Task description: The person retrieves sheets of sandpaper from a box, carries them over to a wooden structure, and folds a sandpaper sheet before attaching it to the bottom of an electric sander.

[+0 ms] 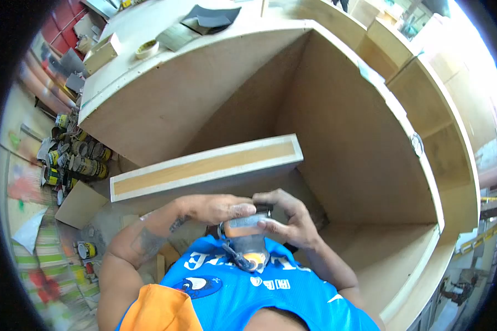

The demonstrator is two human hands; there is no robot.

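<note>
Close to my chest, both hands are around a small orange-and-grey device point(243, 227) that looks like a palm sander. Its lower part is greyish with a yellow round piece, and a dark strap or cord hangs at its side. My left hand point(226, 209) lies closed across its top left. My right hand point(291, 218) curls around the right side, thumb pressed on the body; some fingertips are hidden. Just beyond the hands, a long pale wooden panel point(204, 167) with white edges lies across the front of a large open wooden cabinet frame point(243, 105).
Several paint cans point(85, 160) are piled at the left, near a cardboard piece point(82, 205). On the cabinet's top lie a tape roll point(147, 50), dark sheets point(212, 18) and a small wooden box point(102, 54). Curved wooden shelving point(433, 118) stands at the right.
</note>
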